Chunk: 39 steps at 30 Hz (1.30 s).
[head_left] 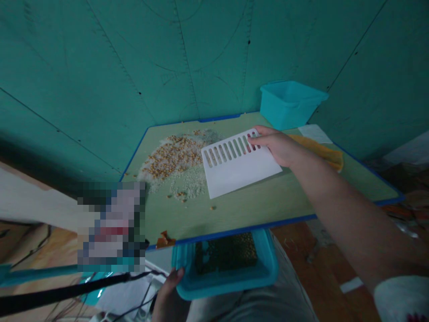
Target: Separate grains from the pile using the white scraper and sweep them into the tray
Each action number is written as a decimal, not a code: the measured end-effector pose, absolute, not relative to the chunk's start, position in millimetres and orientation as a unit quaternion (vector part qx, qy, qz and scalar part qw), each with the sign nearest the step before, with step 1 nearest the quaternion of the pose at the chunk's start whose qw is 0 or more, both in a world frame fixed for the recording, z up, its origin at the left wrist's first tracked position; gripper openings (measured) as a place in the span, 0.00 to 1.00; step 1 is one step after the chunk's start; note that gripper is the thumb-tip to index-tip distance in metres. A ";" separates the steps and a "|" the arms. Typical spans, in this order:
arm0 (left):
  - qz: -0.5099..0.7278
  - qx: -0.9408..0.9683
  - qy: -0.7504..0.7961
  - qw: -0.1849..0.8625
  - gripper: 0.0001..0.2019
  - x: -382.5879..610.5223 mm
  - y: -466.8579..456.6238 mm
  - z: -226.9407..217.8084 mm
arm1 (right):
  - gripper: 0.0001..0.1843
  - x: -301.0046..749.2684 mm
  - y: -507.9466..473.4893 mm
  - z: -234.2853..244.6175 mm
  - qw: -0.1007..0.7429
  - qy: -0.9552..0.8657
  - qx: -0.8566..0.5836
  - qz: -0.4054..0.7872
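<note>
My right hand grips a flat white plastic board by its slotted upper right corner. The board is tilted low over the green tabletop, its left edge beside a spread pile of small yellow-brown kernels and white grains. Through the slots, the grains and the table show. My left hand is closed on the left rim of a teal plastic tub, held against my lap below the table's front edge. Inside the tub are small kernels and darker contents I cannot make out.
Another teal bin stands at the back right, by the green wall. An orange-yellow cloth and a white sheet lie on the right. Brown tape sticks to the front edge. Straps cross the lower left.
</note>
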<state>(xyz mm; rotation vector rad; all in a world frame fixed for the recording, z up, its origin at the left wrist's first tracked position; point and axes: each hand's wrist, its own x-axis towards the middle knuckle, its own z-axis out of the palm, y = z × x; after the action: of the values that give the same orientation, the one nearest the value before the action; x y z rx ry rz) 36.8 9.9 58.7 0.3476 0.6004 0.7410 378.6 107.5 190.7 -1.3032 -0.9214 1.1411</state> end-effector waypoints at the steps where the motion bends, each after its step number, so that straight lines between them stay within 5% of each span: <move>1: 0.354 0.162 0.295 0.872 0.12 38.5 10.1 60.5 | 0.05 378.4 106.9 190.9 0.549 -0.389 -0.554 0.489; 16: 0.386 0.117 0.369 0.837 0.10 34.8 10.5 62.8 | 0.07 358.6 100.5 183.0 0.470 -0.427 -0.482 0.603; 29: 0.388 0.127 0.330 0.851 0.12 29.6 11.2 57.3 | 0.09 350.6 106.7 181.9 0.604 -0.391 -0.475 0.507; 39: 0.402 0.184 0.340 0.830 0.10 6.9 19.0 56.5 | 0.12 324.7 113.6 168.1 0.626 -0.386 -0.486 0.472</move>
<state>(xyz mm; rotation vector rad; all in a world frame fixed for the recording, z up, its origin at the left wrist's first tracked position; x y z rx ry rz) 6.9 19.0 56.5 0.3900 0.7205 0.8526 324.7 113.6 168.1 -1.1137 -0.8863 1.0824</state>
